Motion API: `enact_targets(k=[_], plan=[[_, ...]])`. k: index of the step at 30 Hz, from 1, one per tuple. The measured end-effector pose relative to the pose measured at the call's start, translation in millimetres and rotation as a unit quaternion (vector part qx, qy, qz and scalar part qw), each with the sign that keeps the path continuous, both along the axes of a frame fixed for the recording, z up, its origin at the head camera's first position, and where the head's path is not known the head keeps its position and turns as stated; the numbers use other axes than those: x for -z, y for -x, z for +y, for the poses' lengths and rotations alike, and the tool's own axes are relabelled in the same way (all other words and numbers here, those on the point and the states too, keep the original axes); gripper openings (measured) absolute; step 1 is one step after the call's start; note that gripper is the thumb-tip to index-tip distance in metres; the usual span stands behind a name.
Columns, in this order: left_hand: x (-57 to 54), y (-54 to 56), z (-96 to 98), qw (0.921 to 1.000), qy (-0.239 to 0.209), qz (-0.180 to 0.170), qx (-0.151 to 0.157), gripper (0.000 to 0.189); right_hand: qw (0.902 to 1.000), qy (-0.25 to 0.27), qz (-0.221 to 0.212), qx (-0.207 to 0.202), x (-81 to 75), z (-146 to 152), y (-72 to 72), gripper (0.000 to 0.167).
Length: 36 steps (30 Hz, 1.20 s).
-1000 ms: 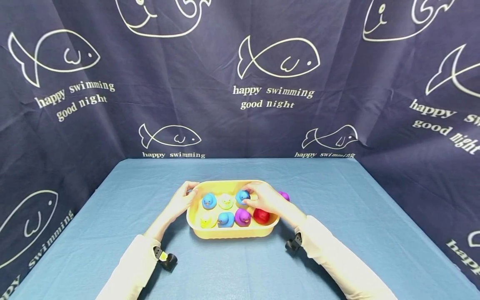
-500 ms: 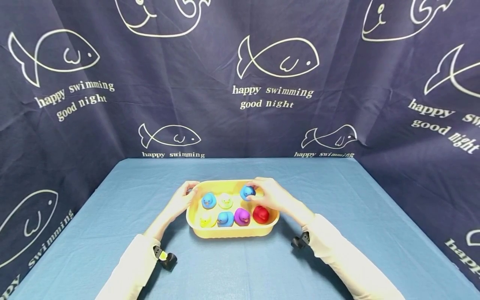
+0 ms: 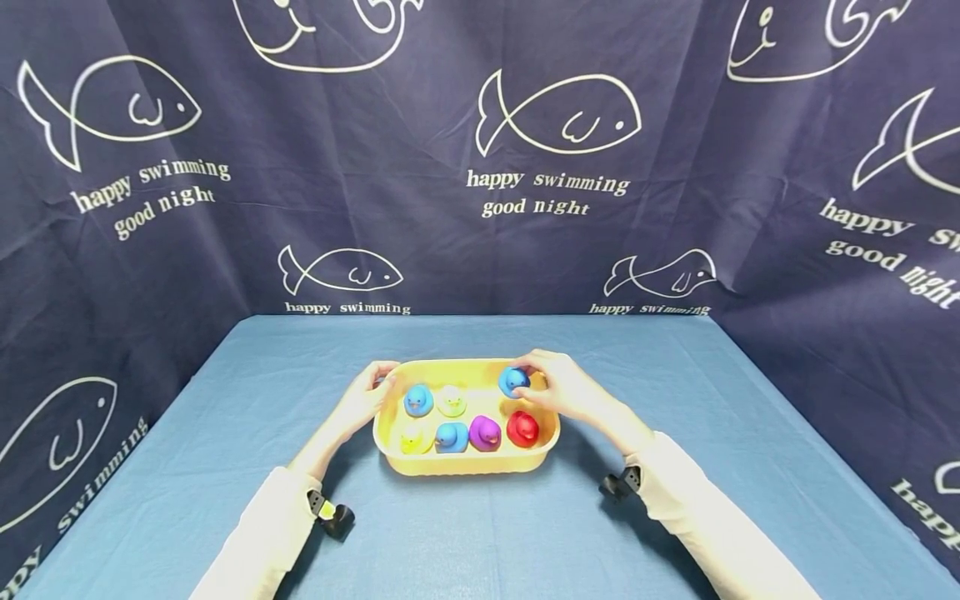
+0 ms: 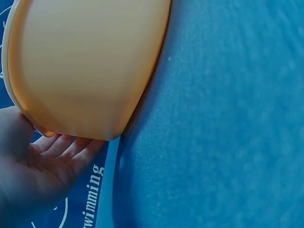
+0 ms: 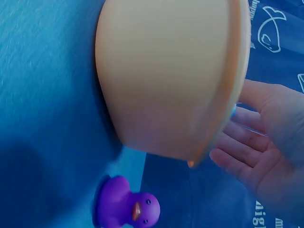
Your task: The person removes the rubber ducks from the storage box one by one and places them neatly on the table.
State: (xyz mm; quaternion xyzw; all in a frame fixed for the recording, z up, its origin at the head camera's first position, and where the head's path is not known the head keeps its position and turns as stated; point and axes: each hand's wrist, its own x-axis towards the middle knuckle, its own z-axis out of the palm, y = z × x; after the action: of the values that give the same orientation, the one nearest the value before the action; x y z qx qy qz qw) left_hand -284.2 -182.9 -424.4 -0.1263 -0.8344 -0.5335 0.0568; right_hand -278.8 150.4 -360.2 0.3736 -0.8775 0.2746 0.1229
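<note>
A pale yellow tub stands on the blue cloth with several rubber ducks inside. My left hand grips its left end, the thumb at the rim and the fingers along the outside, as the left wrist view shows. My right hand pinches a blue rubber duck at the tub's back right, between thumb and fingers. Just in front of that hand is a red duck, beside a purple duck. In the right wrist view the tub wall hides most of the held duck.
Another purple duck lies on the cloth outside the tub's right end; my right hand hides it from the head view. Toward the tub's left sit blue, pale yellow and yellow ducks. A dark fish-print curtain surrounds the table.
My right hand has carried the blue duck to the right and slightly back, from mid-tub to the back right corner. The left hand and the tub have stayed in place.
</note>
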Motion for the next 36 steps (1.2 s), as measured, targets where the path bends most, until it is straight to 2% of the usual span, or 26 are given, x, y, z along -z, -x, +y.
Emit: enact_targets(k=[5, 10, 13, 16, 20, 22, 29, 36], plan=[[0.5, -0.7, -0.5, 1.0000, -0.005, 0.001, -0.001, 0.031, 0.9997, 0.015, -0.019, 0.002, -3.7, 11, -0.3, 0.036], [-5.0, -5.4, 0.9, 1.0000, -0.002, 0.003, 0.003, 0.030, 0.9997, 0.015, -0.009, 0.015, -6.2, 20, 0.1, 0.036], [-4.4, -4.5, 0.7, 1.0000, -0.001, 0.003, 0.002, 0.030, 0.9996, 0.013, 0.005, 0.023, -6.6, 24, 0.2, 0.036], [0.9, 0.7, -0.7, 1.0000, -0.004, 0.003, 0.002, 0.031, 0.9995, 0.016, 0.011, 0.026, -6.5, 28, 0.1, 0.035], [0.6, 0.9, 0.3, 1.0000, -0.007, -0.002, 0.002, 0.030, 0.9994, 0.015, 0.011, 0.030, -6.1, 33, 0.3, 0.035], [-2.0, -1.2, 1.7, 0.9999, -0.008, -0.006, 0.003, 0.029, 0.9994, 0.012, 0.012, 0.031, -6.1, 36, 0.4, 0.035], [-25.6, -20.1, 9.1, 1.0000, 0.005, 0.004, 0.003, 0.029, 0.9994, 0.007, 0.012, 0.033, -8.9, 44, -0.8, 0.036], [-28.9, -24.1, 10.7, 1.0000, 0.005, 0.000, -0.002, 0.029, 0.9988, 0.007, 0.026, 0.041, -6.2, 53, 1.4, 0.035]])
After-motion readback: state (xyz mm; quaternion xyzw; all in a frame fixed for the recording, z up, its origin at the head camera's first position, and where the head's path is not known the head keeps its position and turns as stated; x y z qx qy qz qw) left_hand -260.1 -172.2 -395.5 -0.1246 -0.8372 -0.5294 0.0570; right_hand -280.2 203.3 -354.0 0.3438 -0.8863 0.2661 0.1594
